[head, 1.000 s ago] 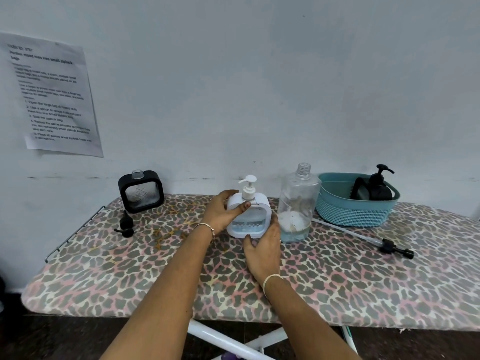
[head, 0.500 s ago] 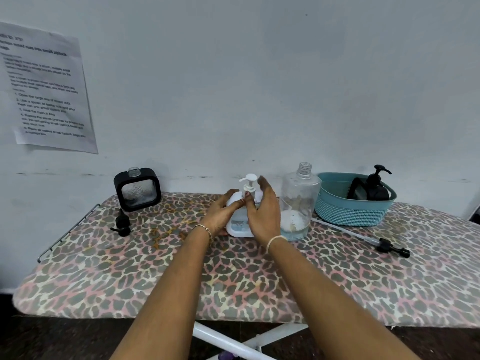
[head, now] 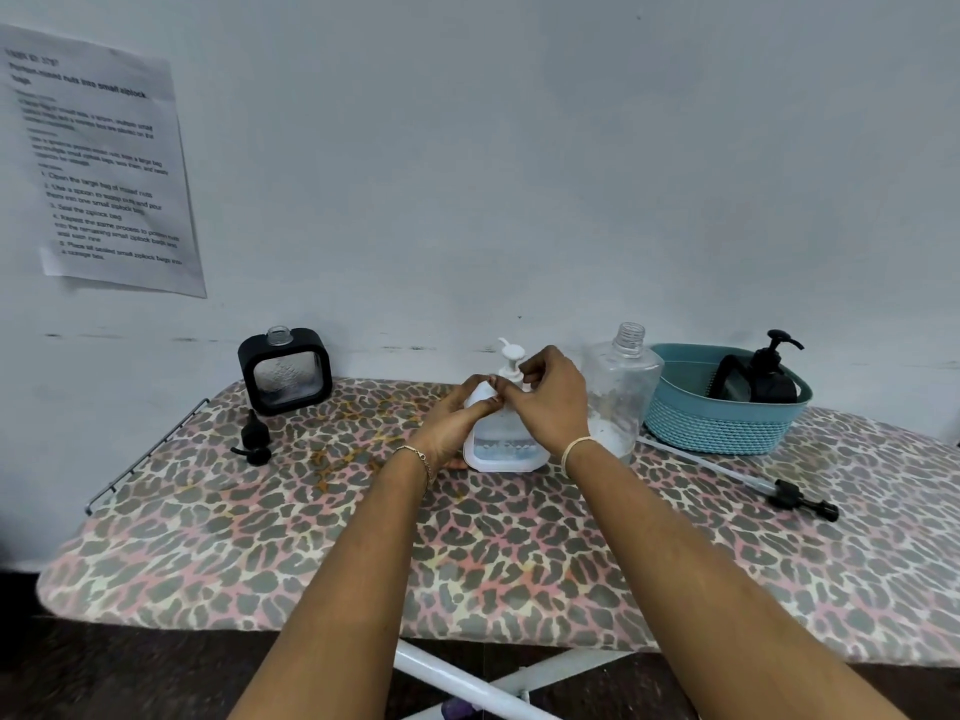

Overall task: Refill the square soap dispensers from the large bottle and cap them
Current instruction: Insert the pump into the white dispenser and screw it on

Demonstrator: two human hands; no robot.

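A white square soap dispenser stands mid-table with its white pump cap on top. My left hand grips the dispenser's left side and shoulder. My right hand pinches the pump cap's collar from the right. The large clear bottle, uncapped and nearly empty, stands just right of my right hand. A black square dispenser stands uncapped at the back left, with its black pump cap lying in front of it.
A teal basket at the back right holds another black dispenser with its pump on. The large bottle's long pump tube lies on the leopard-print board. A metal rack edges the left end. A printed sheet hangs on the wall.
My right hand rose from the dispenser's lower right side to the pump collar on top. My left hand stayed on the dispenser's left side.
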